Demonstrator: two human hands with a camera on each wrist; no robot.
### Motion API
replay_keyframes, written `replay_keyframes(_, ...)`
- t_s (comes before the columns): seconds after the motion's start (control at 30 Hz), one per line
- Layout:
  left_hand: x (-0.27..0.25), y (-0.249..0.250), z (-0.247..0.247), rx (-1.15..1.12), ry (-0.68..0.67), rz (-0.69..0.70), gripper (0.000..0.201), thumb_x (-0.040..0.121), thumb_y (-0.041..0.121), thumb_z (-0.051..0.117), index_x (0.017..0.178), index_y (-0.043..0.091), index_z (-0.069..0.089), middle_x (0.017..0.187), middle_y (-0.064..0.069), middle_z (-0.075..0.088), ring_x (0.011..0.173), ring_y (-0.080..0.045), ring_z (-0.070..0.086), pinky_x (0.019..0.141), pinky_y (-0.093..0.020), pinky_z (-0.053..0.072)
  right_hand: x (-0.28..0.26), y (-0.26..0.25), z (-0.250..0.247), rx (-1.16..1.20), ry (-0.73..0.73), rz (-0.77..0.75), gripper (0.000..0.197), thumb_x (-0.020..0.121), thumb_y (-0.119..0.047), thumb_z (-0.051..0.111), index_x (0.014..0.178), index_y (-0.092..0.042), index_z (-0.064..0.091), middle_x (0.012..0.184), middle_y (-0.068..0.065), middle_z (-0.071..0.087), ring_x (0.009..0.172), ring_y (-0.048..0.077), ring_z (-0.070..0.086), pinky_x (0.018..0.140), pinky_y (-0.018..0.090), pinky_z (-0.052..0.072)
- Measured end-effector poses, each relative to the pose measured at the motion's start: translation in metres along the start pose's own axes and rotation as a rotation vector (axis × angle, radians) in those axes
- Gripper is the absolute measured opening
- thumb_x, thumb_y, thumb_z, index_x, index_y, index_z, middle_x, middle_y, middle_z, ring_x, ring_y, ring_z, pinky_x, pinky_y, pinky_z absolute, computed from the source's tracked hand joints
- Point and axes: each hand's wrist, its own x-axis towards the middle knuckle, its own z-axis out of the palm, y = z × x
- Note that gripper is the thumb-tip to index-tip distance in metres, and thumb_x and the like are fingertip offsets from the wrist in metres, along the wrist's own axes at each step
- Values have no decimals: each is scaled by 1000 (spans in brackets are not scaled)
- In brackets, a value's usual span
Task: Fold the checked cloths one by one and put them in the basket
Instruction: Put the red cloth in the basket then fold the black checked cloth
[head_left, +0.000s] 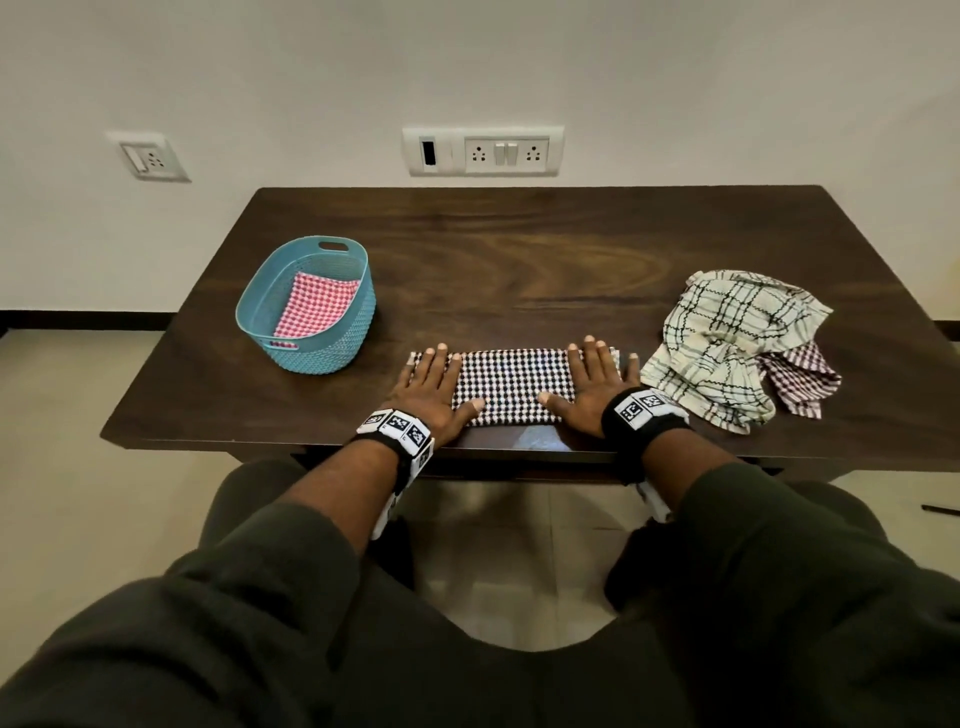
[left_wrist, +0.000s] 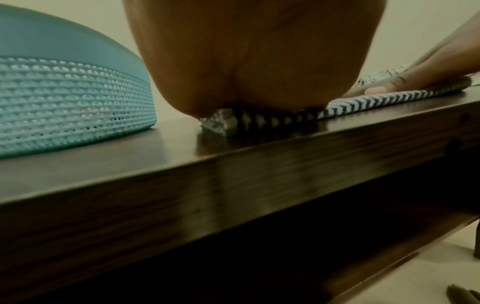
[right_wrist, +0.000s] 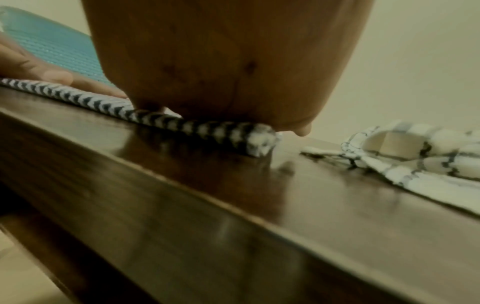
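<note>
A black-and-white checked cloth (head_left: 511, 384) lies folded into a long strip near the table's front edge. My left hand (head_left: 434, 387) presses flat on its left end, fingers straight. My right hand (head_left: 595, 384) presses flat on its right end the same way. In the left wrist view the palm (left_wrist: 254, 61) sits on the cloth's edge (left_wrist: 259, 119); in the right wrist view the palm (right_wrist: 221, 61) covers the cloth's other end (right_wrist: 221, 131). A teal basket (head_left: 332, 348) at the left holds a folded red checked cloth (head_left: 314, 306).
A crumpled cream plaid cloth (head_left: 727, 343) lies at the right, over a maroon checked cloth (head_left: 800, 382). The dark wooden table (head_left: 519, 249) stands against a white wall with sockets (head_left: 483, 150). My knees are below the front edge.
</note>
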Motion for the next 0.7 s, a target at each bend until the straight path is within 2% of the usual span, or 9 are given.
replay_keyframes(0.13,6,-1,-10,28,-61,-7,85,92,72,15,157,21,0,165,-4,-8,152,-20,-7,122,-43,-5,0,4,-3,-17,-20,-8,102,79,-85,10,155,-20,-10,161,5,-21,149,22,-19,114,59,-14)
replay_keyframes(0.2,9,4,-25,34,-80,-18,82,93,67,28,157,19,9,165,-5,-1,152,-24,-2,122,-46,0,-1,0,-11,14,21,-15,94,85,-78,16,156,-20,-2,163,6,-13,150,24,-15,114,60,-13)
replay_keyframes(0.27,7,18,-40,76,81,15,68,92,52,45,147,14,35,157,-11,27,144,-30,24,117,-48,20,-2,0,-22,75,150,-65,74,94,-62,26,153,-18,18,163,7,6,151,25,-4,115,61,-6)
replay_keyframes(0.3,3,27,-45,95,181,28,55,90,44,49,135,14,47,145,-11,42,133,-30,38,108,-47,32,-3,1,-26,92,199,-98,63,96,-52,33,148,-17,29,159,8,19,150,27,6,115,62,-1)
replay_keyframes(0.37,-3,45,-46,50,242,6,37,88,34,49,118,14,57,126,-9,56,115,-30,51,95,-44,42,-5,4,-30,82,204,-130,47,93,-42,43,134,-18,43,144,9,38,142,30,26,113,65,12)
replay_keyframes(0.47,2,57,-41,-59,128,-76,39,90,37,46,121,15,56,127,-9,54,113,-32,54,94,-46,44,-12,8,-30,41,134,-90,46,89,-45,47,130,-23,44,134,9,43,129,33,39,107,62,26)
replay_keyframes(0.53,21,54,-48,-73,72,-85,48,92,46,43,128,17,54,133,-8,51,119,-33,51,98,-48,39,-19,5,-31,24,120,-60,51,87,-50,47,131,-24,43,132,10,43,125,34,41,104,59,29)
replay_keyframes(0.6,45,50,-55,-67,-27,-51,56,92,50,43,138,20,46,145,-4,44,131,-32,43,105,-52,32,-28,-1,-31,25,120,-79,51,86,-51,47,129,-24,46,128,10,49,121,33,47,103,57,30)
replay_keyframes(0.7,72,44,-62,-18,-155,44,61,95,45,49,150,26,31,160,-1,24,144,-32,23,114,-54,24,-42,-16,-27,124,90,-162,37,90,-40,48,119,-18,54,123,10,59,113,31,56,97,46,40)
